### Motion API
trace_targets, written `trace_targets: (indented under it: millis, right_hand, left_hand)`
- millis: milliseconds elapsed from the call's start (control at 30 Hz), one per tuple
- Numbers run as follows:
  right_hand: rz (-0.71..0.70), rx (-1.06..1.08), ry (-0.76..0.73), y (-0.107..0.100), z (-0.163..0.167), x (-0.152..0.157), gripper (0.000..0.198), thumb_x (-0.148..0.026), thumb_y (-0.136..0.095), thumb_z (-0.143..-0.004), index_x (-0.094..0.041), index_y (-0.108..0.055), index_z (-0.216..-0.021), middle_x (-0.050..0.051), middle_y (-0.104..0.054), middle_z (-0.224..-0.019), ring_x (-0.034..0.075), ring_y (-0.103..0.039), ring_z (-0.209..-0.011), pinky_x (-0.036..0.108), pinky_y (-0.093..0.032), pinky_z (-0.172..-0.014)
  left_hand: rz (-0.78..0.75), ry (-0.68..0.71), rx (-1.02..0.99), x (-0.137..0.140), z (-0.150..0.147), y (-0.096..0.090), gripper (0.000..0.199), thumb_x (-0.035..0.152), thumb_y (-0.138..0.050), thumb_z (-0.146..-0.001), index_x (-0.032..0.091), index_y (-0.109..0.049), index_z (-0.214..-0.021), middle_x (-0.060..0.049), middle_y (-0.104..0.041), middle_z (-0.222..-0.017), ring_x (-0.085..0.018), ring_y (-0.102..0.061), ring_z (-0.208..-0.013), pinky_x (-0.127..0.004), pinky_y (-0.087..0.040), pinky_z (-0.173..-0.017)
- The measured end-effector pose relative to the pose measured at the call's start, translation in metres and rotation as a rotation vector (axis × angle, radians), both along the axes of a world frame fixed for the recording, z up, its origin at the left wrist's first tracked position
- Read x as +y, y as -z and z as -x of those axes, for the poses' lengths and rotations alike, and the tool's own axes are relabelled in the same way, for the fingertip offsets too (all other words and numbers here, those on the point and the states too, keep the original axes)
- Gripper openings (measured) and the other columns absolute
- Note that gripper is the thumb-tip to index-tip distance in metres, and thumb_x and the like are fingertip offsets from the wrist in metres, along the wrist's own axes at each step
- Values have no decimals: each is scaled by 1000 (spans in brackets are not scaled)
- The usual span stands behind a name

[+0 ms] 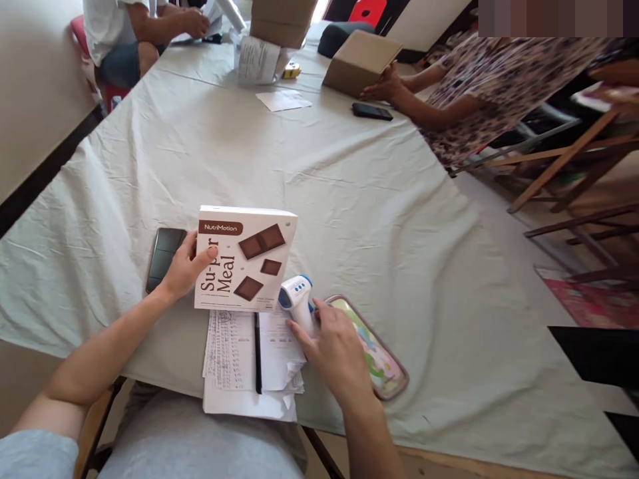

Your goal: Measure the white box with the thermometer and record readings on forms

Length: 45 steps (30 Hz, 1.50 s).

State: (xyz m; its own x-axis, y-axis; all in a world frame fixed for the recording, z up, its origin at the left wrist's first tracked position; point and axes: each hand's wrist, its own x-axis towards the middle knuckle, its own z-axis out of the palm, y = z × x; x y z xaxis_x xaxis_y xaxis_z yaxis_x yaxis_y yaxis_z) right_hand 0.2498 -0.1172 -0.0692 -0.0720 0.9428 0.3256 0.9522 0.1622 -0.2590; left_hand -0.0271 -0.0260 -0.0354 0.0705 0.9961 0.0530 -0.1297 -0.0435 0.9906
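My left hand [187, 267] grips the left edge of a white box [249, 263] printed "NutriMotion" and "Su-per Meal", its thumb on the front face. The box is held up, tilted, above the top of a stack of written papers [232, 356]. A black pen [258, 359] lies on those papers. To the right, my right hand [339, 346] has its thumb and fingers around the handle of a white and blue infrared thermometer [297, 293]. Beside that hand lies a colourful, rounded flat case [387, 366], partly covered by it. A dark phone [162, 256] rests by my left hand.
A pale cloth covers the table [349, 186]. Across it, one person's hands [387, 83] hold a cardboard box [362, 63] near a black phone [372, 112]. Another person [144, 26] sits at the far left with papers. A white sheet [283, 100] and a yellow tape measure [291, 70] lie farther back.
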Motion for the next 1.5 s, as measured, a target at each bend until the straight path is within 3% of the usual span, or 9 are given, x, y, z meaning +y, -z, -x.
trace_targets:
  millis: [167,300,367,433,567,633,700,967,1500]
  right_hand:
    - [206,192,90,-5,-3,8,32,-42,-61,-81,-19,-64,-103,11,-69,-83,27,-63,-71,37,-48,-60]
    - [150,742,206,-29,-5,-13,33,-47,-65,-79,-21,-61,-100,5,-65,-76,21,-59,-63,32,-46,-54]
    - [153,1088,67,-40,4,-31,34,-48,-55,-85,-21,-59,-106,5,-61,-76,20,-58,-60,31,-45,-50]
    - [273,1249,-116,-48,23,-45,34,-47,-51,-87,-24,-57,-111,7,-62,-84,19,-57,-59,31,-43,-46]
    - [395,970,-138,-60,70,-50,22,-38,-56,-87,-20,-64,-98,9,-64,-87,22,-62,-75,32,-49,-58]
    - [417,809,-143,-66,87,-45,25,-39,-58,-87,-20,-64,-103,10,-65,-101,25,-61,-93,37,-51,-76]
    - [476,743,-131,-70,96,-40,29,-41,-53,-89,-20,-63,-107,9,-65,-103,24,-60,-97,38,-50,-82]
    - [755,719,-40,-75,92,-45,36,-54,-45,-90,-21,-54,-101,7,-68,-90,24,-63,-84,37,-47,-70]
    - [768,760,0,-74,94,-44,32,-52,-46,-89,-22,-54,-95,5,-66,-82,22,-61,-77,38,-47,-70]
  left_hand:
    - [-54,21,7,-2,1,2,56,58,-71,-74,21,-57,-114,-6,-68,-105,-20,-65,-94,-30,-54,-79]
    - [-62,29,38,-4,1,3,52,58,-69,-76,21,-58,-111,-6,-68,-105,-21,-65,-94,-31,-54,-79]
    - [-52,16,51,-5,1,3,52,58,-69,-76,20,-58,-111,-6,-68,-104,-21,-65,-94,-31,-53,-78]
    - [-37,5,59,-5,0,3,54,58,-70,-74,20,-59,-110,-6,-68,-104,-21,-64,-94,-32,-53,-78]
    - [-45,4,89,-5,-1,3,56,61,-70,-73,19,-58,-109,-6,-67,-103,-22,-63,-95,-32,-51,-79]
    - [-58,-6,115,-5,-1,3,57,63,-68,-73,19,-58,-108,-6,-66,-102,-22,-62,-95,-31,-50,-80]
    - [-62,0,134,-5,-1,3,60,65,-67,-73,18,-57,-108,-6,-66,-102,-22,-62,-96,-31,-49,-80]
    - [-69,8,138,-6,-2,5,67,70,-66,-71,19,-56,-114,-7,-66,-105,-22,-62,-97,-32,-49,-81]
    - [-113,-13,72,-3,-6,13,63,67,-70,-71,21,-59,-112,-5,-66,-103,-20,-64,-95,-30,-52,-78]
